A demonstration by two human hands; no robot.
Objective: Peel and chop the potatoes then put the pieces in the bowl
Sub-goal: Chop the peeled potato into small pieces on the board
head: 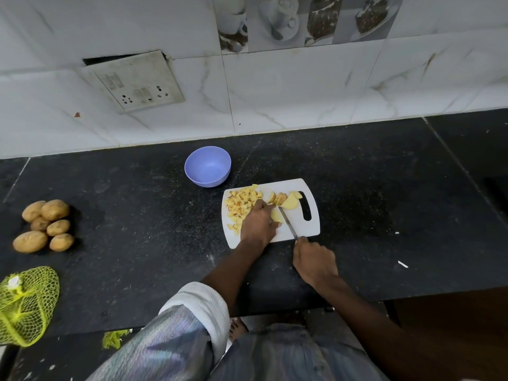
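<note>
On the white cutting board (pixel 308 229), the left hand (pixel 258 222) presses curled fingers onto a potato slice (pixel 275 215). The right hand (pixel 314 261), at five o'clock, grips the knife (pixel 288 222); diced potato (pixel 242 206) lies at ten o'clock.

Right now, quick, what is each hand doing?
Left hand: holding down a potato piece on the cutting board.
Right hand: closed round the knife.

Small yellow potato cubes (pixel 242 206) lie heaped on the left half of the white cutting board (pixel 308 229); larger peeled slices (pixel 290 202) sit toward its far right. The lavender bowl (pixel 207 166) stands just beyond the board's far-left corner. Six unpeeled potatoes (pixel 45 225) cluster far left on the desk.
</note>
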